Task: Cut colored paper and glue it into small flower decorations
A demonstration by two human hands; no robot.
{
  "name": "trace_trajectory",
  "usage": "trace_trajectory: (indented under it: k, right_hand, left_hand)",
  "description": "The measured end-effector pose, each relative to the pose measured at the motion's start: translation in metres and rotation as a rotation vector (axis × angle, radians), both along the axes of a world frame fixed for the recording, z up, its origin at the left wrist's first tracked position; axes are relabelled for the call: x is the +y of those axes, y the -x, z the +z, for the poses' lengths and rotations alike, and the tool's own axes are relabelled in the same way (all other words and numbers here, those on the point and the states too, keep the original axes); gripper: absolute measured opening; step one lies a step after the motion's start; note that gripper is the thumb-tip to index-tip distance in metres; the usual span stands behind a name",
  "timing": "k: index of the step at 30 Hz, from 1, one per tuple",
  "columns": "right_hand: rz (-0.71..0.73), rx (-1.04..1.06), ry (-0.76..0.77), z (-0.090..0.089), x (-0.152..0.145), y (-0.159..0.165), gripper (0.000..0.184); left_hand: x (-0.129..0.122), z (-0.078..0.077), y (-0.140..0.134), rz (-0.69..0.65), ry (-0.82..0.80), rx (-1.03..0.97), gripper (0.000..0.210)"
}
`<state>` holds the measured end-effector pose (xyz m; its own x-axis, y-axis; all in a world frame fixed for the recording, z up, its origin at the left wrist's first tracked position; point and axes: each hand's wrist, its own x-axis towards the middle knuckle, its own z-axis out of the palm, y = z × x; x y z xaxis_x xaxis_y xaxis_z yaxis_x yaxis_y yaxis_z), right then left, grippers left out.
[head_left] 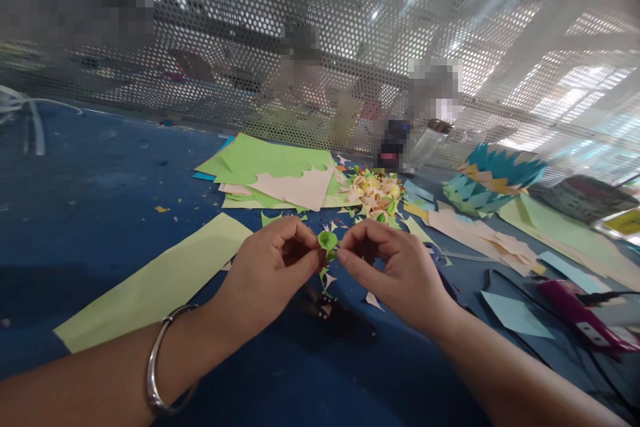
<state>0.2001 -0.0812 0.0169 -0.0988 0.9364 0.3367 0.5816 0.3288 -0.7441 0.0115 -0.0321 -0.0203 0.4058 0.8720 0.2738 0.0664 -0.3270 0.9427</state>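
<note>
A small curled green paper piece (328, 241), rolled into a cup-like shape, is pinched between my two hands above the table. My left hand (273, 267), with a silver bangle at the wrist, grips its left side between thumb and forefinger. On the other side my right hand (393, 267) pinches its right edge with thumb and fingertips. Green and pale pink paper scraps (327, 280) lie just below the fingers. Beyond the hands is a heap of small folded paper pieces (376, 195) in pink, yellow and green.
Green and pink paper sheets (280, 163) are stacked at the back, and a pale green strip (155, 283) lies left. To the right stand a zigzag-edged paper bowl (480, 190), a glass bottle (429, 145) and a magenta power strip (583, 320) with black cables. A perforated metal screen (210, 7) rises behind.
</note>
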Motion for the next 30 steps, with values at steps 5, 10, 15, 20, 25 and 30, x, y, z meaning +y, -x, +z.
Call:
trace_trajectory:
  k: [5,10,15,20,25,30]
  right_hand:
    - [-0.001,0.01,0.007,-0.0006,-0.0008,-0.001,0.005]
    - [0.003,0.007,0.001,-0.0029,-0.0015,-0.0036,0.006]
    - [0.005,-0.015,-0.036,-0.0017,-0.0026,-0.0014,0.001]
    - [0.012,-0.006,-0.042,-0.0019,-0.002,0.0014,0.002]
    - [0.024,-0.002,-0.022,-0.0037,-0.0016,0.0011,0.003]
    - [0.036,0.003,-0.005,-0.003,-0.0023,0.0005,0.004]
  left_hand:
    - [-0.0009,0.0025,-0.0017,0.003,0.063,-0.02,0.012]
    - [-0.0005,0.0047,-0.0039,-0.038,0.241,-0.164,0.016]
    - [-0.0009,0.0052,-0.0035,-0.029,0.226,-0.147,0.017]
    - [-0.0014,0.0026,-0.0008,0.004,0.105,-0.071,0.01]
    - [-0.0021,0.0048,0.0009,0.035,0.023,-0.016,0.007]
    - [-0.0025,0.0046,0.0013,0.046,0.013,-0.008,0.009]
